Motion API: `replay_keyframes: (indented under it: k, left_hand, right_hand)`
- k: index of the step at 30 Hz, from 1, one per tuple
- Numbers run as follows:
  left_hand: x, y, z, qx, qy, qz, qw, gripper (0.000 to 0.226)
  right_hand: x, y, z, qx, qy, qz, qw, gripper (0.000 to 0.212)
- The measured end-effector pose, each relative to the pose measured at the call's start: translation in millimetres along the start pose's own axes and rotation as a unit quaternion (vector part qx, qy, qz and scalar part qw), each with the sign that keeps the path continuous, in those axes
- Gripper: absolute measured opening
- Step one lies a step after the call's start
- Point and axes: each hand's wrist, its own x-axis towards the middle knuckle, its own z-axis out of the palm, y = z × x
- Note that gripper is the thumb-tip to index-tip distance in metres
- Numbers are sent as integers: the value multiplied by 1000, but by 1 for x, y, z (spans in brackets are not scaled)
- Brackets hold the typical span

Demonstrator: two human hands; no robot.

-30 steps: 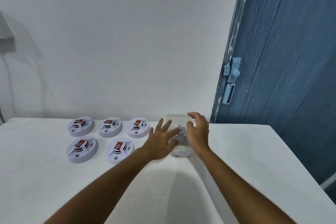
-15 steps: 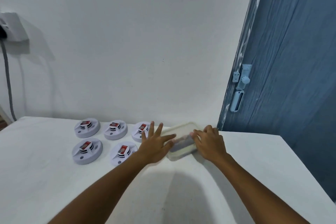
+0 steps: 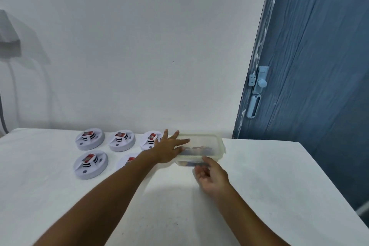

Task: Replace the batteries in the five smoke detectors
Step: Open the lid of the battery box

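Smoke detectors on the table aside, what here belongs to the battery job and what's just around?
Part of the job: five smoke detectors; clear plastic container; left hand resting on it; right hand at its near edge.

Just around: white table; blue door; door latch.

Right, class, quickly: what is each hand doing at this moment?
Left hand: open, fingers spread flat on the clear container.
Right hand: open, fingers loosely curled at the container's near edge, holding nothing visible.
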Motion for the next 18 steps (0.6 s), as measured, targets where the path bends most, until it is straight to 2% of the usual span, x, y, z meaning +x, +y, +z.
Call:
replay_keyframes:
  k: [7,12,18]
  left_hand:
    - [0,2,-3,-26,-10,0,1000,44]
    - [0,2,-2,-31,-6,-2,1000,44]
    - [1,0,1,-37,-5,-6,999,43]
  right_hand:
    - [2,18,17,38,45,-32,998,45]
    - [7,25,19,67,54,-42,995,46]
    - [8,29,16,43,55,-77,995,46]
